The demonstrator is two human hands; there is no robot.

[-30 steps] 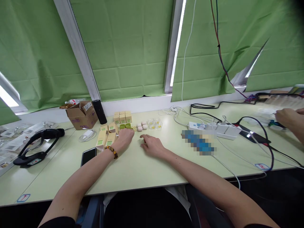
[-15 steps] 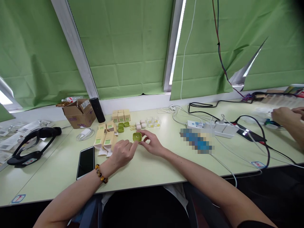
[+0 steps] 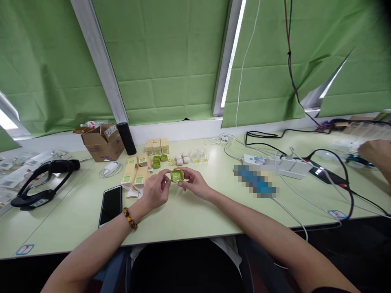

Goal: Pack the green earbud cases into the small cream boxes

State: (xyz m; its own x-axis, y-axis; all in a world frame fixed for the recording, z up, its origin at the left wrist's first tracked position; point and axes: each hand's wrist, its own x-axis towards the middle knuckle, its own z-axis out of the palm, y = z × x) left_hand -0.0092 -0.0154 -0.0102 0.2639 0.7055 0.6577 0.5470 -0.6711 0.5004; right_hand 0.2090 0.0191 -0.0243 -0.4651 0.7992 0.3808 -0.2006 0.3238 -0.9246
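Note:
A small green square-cornered cup (image 3: 177, 176) is held just above the table, its hollow side facing me. My right hand (image 3: 197, 185) grips it from the right, between thumb and fingers. My left hand (image 3: 156, 190), above a beaded bracelet, is closed at the cup's left edge, with the index fingertip against the rim. Beyond the hands lie more green cups (image 3: 157, 161), small yellow pieces (image 3: 171, 162), pale pink cylinders (image 3: 182, 158) and clear containers with yellow inside (image 3: 200, 156). Opened cream boxes (image 3: 139, 177) lie left of the cup.
Closed cream boxes (image 3: 157, 146) stand farther back. A phone (image 3: 110, 206), headset (image 3: 45, 183), cardboard box (image 3: 103, 143) and black cylinder (image 3: 126, 138) are on the left. Cables and a power strip (image 3: 288, 167) lie right, near another person's hand (image 3: 377, 156).
The left index finger has moved from the cup's lower edge to its left rim. A clear, shiny insert seems to show inside the cup now. The view has shifted slightly.

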